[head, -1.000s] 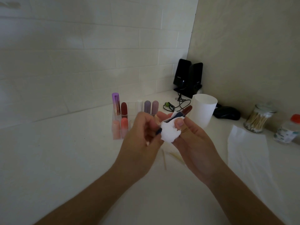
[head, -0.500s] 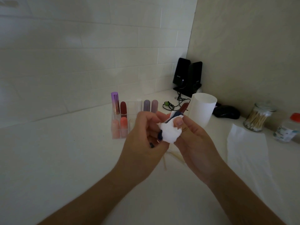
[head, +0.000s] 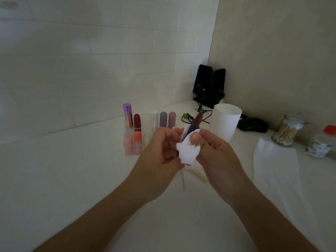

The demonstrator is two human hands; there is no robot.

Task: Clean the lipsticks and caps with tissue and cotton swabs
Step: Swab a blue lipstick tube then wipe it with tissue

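One lipstick point(head: 197, 120), dark tube w/ brown-red bullet, was held mid-air over the counter point(head: 72, 179), long axis tilted, tip up & away to the right. Right hand point(head: 218, 157) pinched a tissue wad point(head: 188, 153) round the tube. Left hand point(head: 160, 157) curled tight vs the wad, grip hidden. Clear organizer point(head: 146, 122) held upright capped lipsticks point(head: 137, 120); glass jar point(head: 294, 122) held cotton swabs point(head: 286, 133).

Your forearms converge. Your left hand point(head: 160, 150) grips the lipstick point(head: 197, 118) low; your right hand point(head: 216, 155) pinches tissue point(head: 188, 153) around it.
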